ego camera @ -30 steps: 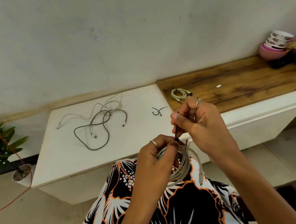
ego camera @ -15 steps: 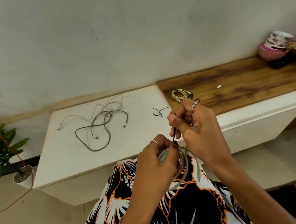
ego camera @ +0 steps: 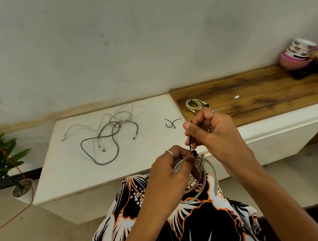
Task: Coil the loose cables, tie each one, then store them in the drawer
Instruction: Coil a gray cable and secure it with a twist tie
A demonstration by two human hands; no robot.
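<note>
Cables are the matter in hand, and one pale grey coiled cable (ego camera: 196,179) is held above the lap, gripped at its top by the curled fingers of the left hand (ego camera: 172,172). Just above that grip, a thin black tie (ego camera: 190,136) is pinched between thumb and fingers of the right hand (ego camera: 211,130) and drawn upward from the coil, so this cable is judged coiled and in the midst of being tied; whether the tie is already fastened cannot be told. Beyond the right hand, on the brown wooden top (ego camera: 264,93), a small cream cable bundle (ego camera: 194,104) is seen coiled and apparently bound with a dark tie, so one cable is taken as finished. Ahead of the left-hand grip and off to its left, a dark grey loose cable (ego camera: 103,145) and a whitish loose cable (ego camera: 111,115) lie tangled on the white cabinet top (ego camera: 63,177), neither coiled nor tied. Two spare black ties (ego camera: 172,122) lie just ahead of the pinch. No drawer is seen open, and nothing is judged stored yet
</note>
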